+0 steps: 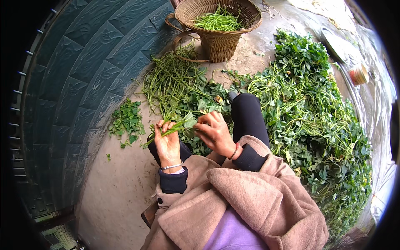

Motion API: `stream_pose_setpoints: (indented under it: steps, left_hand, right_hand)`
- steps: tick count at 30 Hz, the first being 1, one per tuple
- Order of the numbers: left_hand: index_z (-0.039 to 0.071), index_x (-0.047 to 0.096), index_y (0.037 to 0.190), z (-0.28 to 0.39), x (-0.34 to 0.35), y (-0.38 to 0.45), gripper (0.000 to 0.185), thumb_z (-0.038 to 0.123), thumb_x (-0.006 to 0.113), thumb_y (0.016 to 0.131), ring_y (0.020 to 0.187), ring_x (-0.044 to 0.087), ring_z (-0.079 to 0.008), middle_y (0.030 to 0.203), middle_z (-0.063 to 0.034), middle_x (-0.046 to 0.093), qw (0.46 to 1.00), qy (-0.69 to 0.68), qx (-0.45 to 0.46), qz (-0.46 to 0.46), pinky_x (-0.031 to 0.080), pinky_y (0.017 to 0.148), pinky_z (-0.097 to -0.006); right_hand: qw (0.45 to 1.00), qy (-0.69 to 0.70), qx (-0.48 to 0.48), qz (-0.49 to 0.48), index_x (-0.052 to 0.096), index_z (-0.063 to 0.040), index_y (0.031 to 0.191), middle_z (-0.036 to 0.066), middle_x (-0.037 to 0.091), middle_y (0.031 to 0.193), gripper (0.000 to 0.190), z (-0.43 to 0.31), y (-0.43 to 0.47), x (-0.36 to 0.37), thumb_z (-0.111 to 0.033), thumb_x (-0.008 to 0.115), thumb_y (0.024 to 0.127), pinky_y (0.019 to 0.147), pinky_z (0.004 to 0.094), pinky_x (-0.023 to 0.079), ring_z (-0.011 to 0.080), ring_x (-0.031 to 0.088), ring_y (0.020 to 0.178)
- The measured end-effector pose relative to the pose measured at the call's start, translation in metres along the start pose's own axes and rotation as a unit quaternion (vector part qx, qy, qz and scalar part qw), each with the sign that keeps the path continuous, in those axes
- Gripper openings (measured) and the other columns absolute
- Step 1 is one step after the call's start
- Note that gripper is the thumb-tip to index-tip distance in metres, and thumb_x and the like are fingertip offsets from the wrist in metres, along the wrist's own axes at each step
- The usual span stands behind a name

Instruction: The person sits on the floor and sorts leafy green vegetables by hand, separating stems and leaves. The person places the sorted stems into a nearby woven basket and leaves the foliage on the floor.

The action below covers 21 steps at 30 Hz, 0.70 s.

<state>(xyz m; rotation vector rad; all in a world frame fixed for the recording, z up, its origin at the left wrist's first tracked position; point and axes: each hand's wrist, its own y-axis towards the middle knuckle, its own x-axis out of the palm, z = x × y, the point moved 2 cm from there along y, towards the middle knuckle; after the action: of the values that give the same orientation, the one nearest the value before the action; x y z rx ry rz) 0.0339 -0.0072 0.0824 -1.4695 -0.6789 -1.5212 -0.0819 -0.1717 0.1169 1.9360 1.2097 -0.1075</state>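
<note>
My left hand (167,143), palm up, holds a small bunch of green leaf stems (172,128) between thumb and fingers. Leaves (187,122) at the far end of this bunch point towards my right hand (215,134). The fingertips of that hand are pinched together at the leaf edges, and what lies between them is partly hidden. Beyond my hands, a heap of stripped stems (172,78) lies on the floor, with loose dark leaves (200,100) piled beside it. A woven basket (220,47) stands at the top and contains cut green stems (218,21).
A large pile of leafy vines (300,103) covers the floor to my right. Left of my hands lies a small leaf heap (128,122). A dark tiled wall (90,62) bounds the left side. A tub (359,75) rests near plastic sheeting (375,118) at the far right.
</note>
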Motion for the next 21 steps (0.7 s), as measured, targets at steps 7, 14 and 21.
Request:
stream_pose_setpoints:
  steps: [7, 14, 21]
  left_hand:
    - [0.007, 0.046, 0.089, -0.028, 0.009, -0.004, 0.017, 0.019, 0.045, 0.101, 0.070, 0.038, -0.0153, 0.069, -0.0014, 0.039, 0.999, 0.006, -0.043, -0.008, 0.037, 0.082, -0.0312]
    - [0.007, 0.047, 0.089, -0.043, 0.023, -0.013, 0.017, 0.018, 0.044, 0.101, 0.066, 0.036, -0.0119, 0.078, -0.0003, 0.043, 0.999, -0.012, -0.053, -0.007, 0.036, 0.076, -0.0288]
    - [0.008, 0.050, 0.091, -0.052, 0.022, -0.014, 0.009, 0.014, 0.051, 0.098, 0.065, 0.034, -0.0112, 0.077, 0.0030, 0.046, 0.996, 0.063, -0.037, 0.055, 0.036, 0.067, -0.0270]
  right_hand:
    - [0.998, -0.049, -0.022, 0.015, 0.065, -0.009, 0.093, 0.004, 0.054, 0.087, 0.025, 0.006, -0.005, 0.014, -0.014, 0.075, 0.071, 0.072, 0.0367, 0.038, 0.0236, 0.050, 0.081]
    - [0.987, 0.100, 0.109, 0.062, 0.062, -0.004, 0.082, 0.007, 0.053, 0.079, 0.011, 0.016, -0.013, 0.020, -0.005, 0.068, 0.073, 0.067, 0.0318, 0.040, 0.0206, 0.052, 0.075]
    - [0.753, 0.480, 0.428, 0.140, 0.063, -0.003, 0.084, 0.000, 0.058, 0.076, 0.005, 0.037, -0.034, 0.034, -0.008, 0.061, 0.083, 0.062, 0.0235, 0.043, 0.0076, 0.053, 0.069]
